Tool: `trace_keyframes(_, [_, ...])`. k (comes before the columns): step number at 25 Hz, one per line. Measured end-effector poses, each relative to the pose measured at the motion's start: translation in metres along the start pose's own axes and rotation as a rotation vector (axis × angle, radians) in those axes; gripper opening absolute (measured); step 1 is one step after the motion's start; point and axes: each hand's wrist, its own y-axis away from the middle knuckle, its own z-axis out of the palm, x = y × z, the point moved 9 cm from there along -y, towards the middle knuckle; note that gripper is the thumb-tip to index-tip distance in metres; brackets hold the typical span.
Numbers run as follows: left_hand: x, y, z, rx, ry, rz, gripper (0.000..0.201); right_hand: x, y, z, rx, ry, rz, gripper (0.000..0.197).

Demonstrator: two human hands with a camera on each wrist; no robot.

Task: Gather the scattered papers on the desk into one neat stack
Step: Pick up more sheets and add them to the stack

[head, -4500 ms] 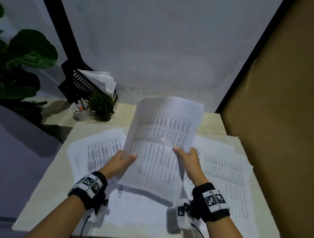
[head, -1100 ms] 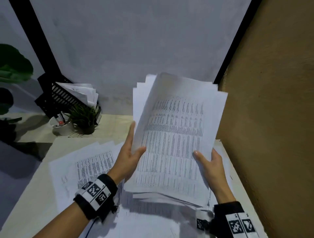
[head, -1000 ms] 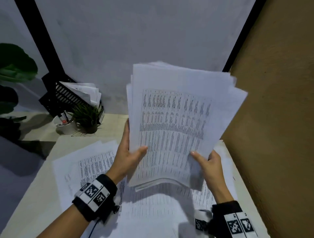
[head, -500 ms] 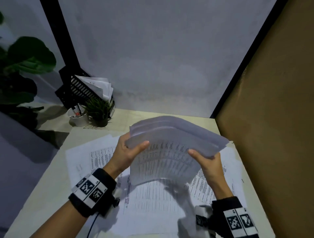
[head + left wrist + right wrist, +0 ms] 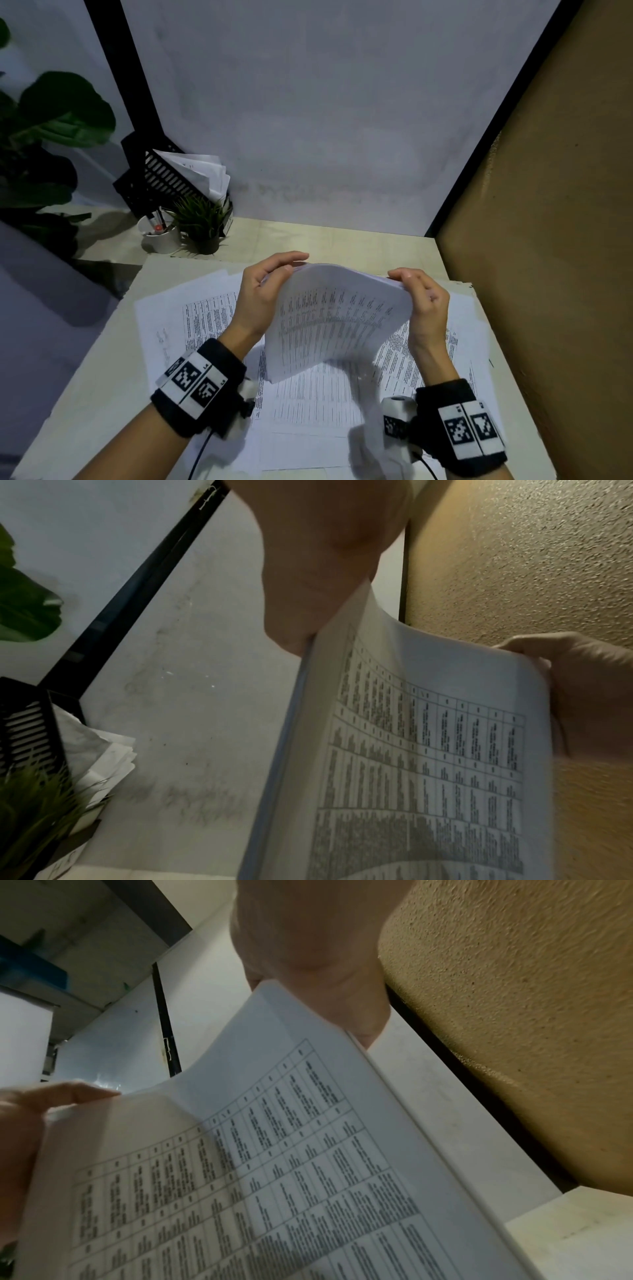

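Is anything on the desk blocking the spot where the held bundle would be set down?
Only loose sheets lie under the bundle, held by the left hand and right hand. The cup and small plant stand clear at the far left corner.

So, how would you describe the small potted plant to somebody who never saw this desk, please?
Look at the far left corner of the desk, below the black paper tray. Beside the white pen cup stands the small potted plant. Its thin spiky green leaves and dark pot set it apart from the big broad-leaved plant further left.
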Motion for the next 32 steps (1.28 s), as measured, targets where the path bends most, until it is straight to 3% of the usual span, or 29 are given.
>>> trace_keyframes(3, [-0.011, 0.003, -0.003, -0.085, 0.042, -0.042, 0.043, 0.011, 0.001, 0.008, -0.165, -0.023, 0.051, 0.038])
trace_keyframes(4, [-0.022, 0.006, -0.004, -0.093, -0.004, -0.098, 0.044, 0.023, 0.003, 0.013, -0.219, 0.046, 0.103, 0.031])
trace_keyframes(7, [-0.032, 0.014, -0.007, -0.019, -0.113, -0.257, 0.013, 0.038, 0.012, 0.019, -0.196, 0.267, 0.206, 0.014])
trace_keyframes(9, [-0.015, 0.006, -0.012, 0.021, -0.086, -0.125, 0.022, 0.020, 0.007, 0.021, -0.155, 0.198, 0.131, 0.014])
trace_keyframes(10, [-0.008, 0.006, -0.016, 0.026, -0.043, -0.061, 0.017, 0.015, 0.006, 0.021, -0.164, 0.131, 0.105, 0.013])
trace_keyframes(11, [-0.005, 0.008, -0.019, 0.016, -0.008, -0.040, 0.012, 0.017, 0.008, 0.022, -0.181, 0.082, 0.110, 0.013])
trace_keyframes(12, [-0.017, 0.011, -0.023, 0.002, -0.025, -0.065, 0.026, 0.028, 0.013, 0.024, -0.204, 0.093, 0.143, 0.013])
trace_keyframes(14, [-0.066, 0.028, -0.028, -0.033, -0.106, -0.265, 0.052, 0.073, 0.035, 0.029, -0.290, 0.191, 0.301, 0.012])
trace_keyframes(16, [-0.111, 0.050, -0.030, -0.101, -0.167, -0.438, 0.044, 0.117, 0.055, 0.028, -0.321, 0.315, 0.435, 0.008])
trace_keyframes(18, [-0.135, 0.060, -0.036, -0.167, -0.221, -0.516, 0.053, 0.129, 0.049, 0.021, -0.231, 0.324, 0.473, 0.016])
trace_keyframes(19, [-0.138, 0.063, -0.039, -0.204, -0.275, -0.534, 0.051, 0.126, 0.043, 0.020, -0.176, 0.286, 0.484, 0.013])
trace_keyframes(21, [-0.136, 0.060, -0.045, -0.244, -0.407, -0.534, 0.023, 0.121, 0.028, 0.017, -0.100, 0.215, 0.451, 0.010])
trace_keyframes(23, [-0.139, 0.054, -0.066, -0.192, -0.497, -0.540, 0.024, 0.136, 0.020, -0.001, -0.043, 0.331, 0.440, 0.020])
trace_keyframes(27, [-0.152, 0.067, -0.137, -0.006, -0.595, -0.592, 0.034, 0.215, 0.063, -0.061, -0.016, 0.949, 0.885, 0.085])
trace_keyframes(28, [-0.153, 0.075, -0.152, 0.026, -0.628, -0.621, 0.035, 0.223, 0.072, -0.060, -0.048, 1.084, 0.916, 0.097])
trace_keyframes(30, [-0.155, 0.093, -0.175, 0.074, -0.649, -0.662, 0.036, 0.233, 0.082, -0.037, -0.092, 1.138, 0.879, 0.107])
trace_keyframes(32, [-0.160, 0.108, -0.194, 0.113, -0.637, -0.694, 0.033, 0.244, 0.089, -0.010, -0.099, 1.031, 0.884, 0.104])
